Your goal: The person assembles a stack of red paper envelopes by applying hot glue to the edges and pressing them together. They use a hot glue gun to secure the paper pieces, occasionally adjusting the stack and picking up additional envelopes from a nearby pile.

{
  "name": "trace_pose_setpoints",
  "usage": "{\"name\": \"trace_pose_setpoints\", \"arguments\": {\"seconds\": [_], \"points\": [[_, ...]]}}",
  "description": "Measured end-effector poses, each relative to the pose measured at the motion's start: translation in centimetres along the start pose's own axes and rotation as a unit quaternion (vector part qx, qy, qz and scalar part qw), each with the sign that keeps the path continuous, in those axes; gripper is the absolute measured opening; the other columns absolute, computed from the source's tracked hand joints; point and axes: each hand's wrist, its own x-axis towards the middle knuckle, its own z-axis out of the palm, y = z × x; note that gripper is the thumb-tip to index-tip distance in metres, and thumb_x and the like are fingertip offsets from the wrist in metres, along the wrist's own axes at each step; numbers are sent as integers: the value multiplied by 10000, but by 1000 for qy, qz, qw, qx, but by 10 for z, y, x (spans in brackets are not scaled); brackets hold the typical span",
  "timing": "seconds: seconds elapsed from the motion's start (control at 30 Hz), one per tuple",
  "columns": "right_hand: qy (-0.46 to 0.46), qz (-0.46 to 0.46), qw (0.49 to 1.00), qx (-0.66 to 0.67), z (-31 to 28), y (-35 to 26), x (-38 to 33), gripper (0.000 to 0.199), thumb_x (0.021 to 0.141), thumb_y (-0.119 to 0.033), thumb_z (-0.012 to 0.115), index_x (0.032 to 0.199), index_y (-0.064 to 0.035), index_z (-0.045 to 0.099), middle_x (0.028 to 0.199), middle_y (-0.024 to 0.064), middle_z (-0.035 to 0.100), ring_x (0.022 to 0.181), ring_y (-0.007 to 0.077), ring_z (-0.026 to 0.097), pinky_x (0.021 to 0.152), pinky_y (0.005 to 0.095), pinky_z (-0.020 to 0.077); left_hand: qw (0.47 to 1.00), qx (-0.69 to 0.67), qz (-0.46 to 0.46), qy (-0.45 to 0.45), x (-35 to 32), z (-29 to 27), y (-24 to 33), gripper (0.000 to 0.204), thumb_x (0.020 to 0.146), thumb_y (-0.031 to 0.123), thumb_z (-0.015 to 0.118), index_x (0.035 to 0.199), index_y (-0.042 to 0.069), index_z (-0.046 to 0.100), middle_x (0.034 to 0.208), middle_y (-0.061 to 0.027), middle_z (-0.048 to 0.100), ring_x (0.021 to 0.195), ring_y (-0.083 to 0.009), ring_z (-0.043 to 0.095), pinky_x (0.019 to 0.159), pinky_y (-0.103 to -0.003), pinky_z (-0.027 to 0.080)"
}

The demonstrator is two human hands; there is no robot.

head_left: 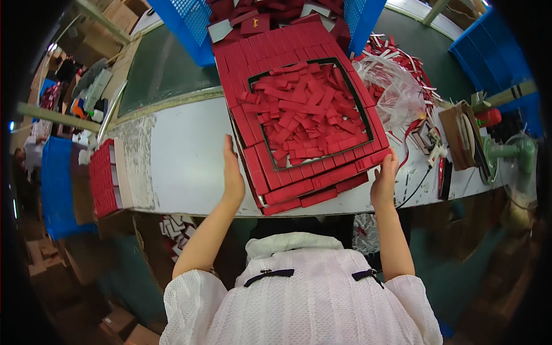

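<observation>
A large block of small red boxes (pixel 282 184), laid in rows around a dark-edged rectangular opening, lies turned slightly on the white worktop at its near edge. Loose flat red pieces (pixel 310 109) fill the opening in a jumble. My left hand (pixel 233 179) is flat along the block's left side, fingers stretched out; whether the palm presses on it I cannot tell. At the near right corner my right hand (pixel 383 183) has its fingertips against the boxes, fingers mostly straight and thumb apart. The undersides of the block are hidden.
Behind the block, a blue crate (pixel 192 26) holds red boxes. Clear plastic bags (pixel 394 86) and red and white scraps lie to the right, near a green fan (pixel 512 150). On the left, stacked red boxes (pixel 104 181) stand by another blue crate (pixel 56 187).
</observation>
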Motion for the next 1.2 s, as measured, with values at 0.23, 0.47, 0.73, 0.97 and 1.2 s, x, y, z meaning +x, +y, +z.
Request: {"name": "trace_pose_setpoints", "arguments": {"seconds": [0.23,0.47,0.73,0.97,1.2], "points": [[135,121,979,90,-10,43,-41,868,829,-603,468,1437,-127,71,1476,179,106,1378,290,75,1082,472,37,998,-8,-66,16,171,-36,18,712,922,578,203,1438,96,112,1503,-87,100,1390,-207,38,1094,-433,55],[105,184,966,147,54,73,-99,815,813,-646,455,1410,-149,208,1413,90,293,1297,270,264,1046,507,157,978,-125,-127,-105,276,-37,-23,776,872,658,266,1397,86,255,1421,-66,324,1304,-241,296,1072,-394,195],[77,168,961,205,70,81,-100,699,826,-604,460,1324,-120,377,1316,75,448,1189,269,433,986,463,346,970,-184,-135,-90,249,-32,-20,662,909,592,284,1344,97,351,1352,-79,407,1230,-218,395,1012,-348,311],[66,177,965,184,40,44,-71,612,824,-542,496,1256,-113,444,1205,98,536,1043,276,550,837,452,478,965,-238,-89,57,133,-62,-19,453,962,402,302,1260,78,412,1282,-51,460,1184,-179,426,998,-328,326],[24,230,973,-6,8,-11,58,435,848,-467,492,1103,-117,537,927,53,611,774,229,615,619,415,535,968,-229,-38,92,50,-52,-30,416,951,345,344,1258,72,414,1285,-64,451,1158,-186,435,983,-344,334]]}}
